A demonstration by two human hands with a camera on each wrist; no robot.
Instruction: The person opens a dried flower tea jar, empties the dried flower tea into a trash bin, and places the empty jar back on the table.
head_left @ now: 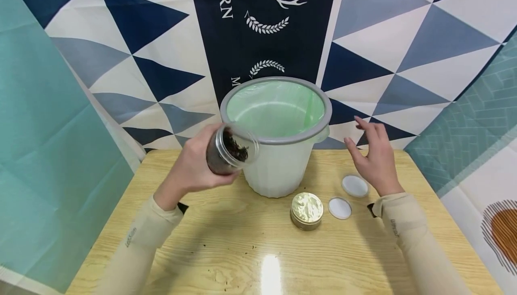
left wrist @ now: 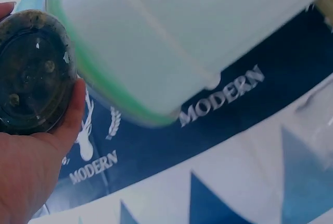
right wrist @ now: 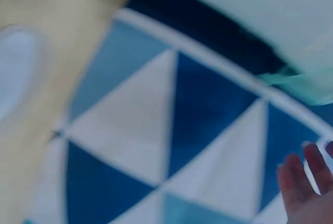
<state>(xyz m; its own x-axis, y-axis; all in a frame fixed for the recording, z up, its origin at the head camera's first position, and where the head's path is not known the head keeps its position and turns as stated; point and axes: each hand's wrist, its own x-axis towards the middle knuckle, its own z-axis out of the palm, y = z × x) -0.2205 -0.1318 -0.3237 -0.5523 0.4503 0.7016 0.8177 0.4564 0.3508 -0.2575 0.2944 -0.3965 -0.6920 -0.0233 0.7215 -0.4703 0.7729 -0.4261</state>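
Note:
My left hand (head_left: 196, 161) grips a clear plastic jar (head_left: 220, 153), tilted with its mouth toward the bin. Dark, leafy dry bits that look like loose tea (head_left: 234, 147) lie inside the jar. In the left wrist view the jar's round base (left wrist: 36, 73) faces the camera, with fingers around it. A white bin (head_left: 274, 169) with a grey rim and a pale green liner (head_left: 278, 106) stands at the back of the table, just right of the jar. Right of the bin, my right hand (head_left: 375, 158) hangs in the air with fingers spread, holding nothing.
A round tin with a gold foil top (head_left: 307, 208) stands in front of the bin. Two white round lids (head_left: 355, 186) lie to its right on the wooden table (head_left: 218, 250). Dark crumbs are scattered near the front. A patterned cloth (head_left: 161, 61) hangs behind.

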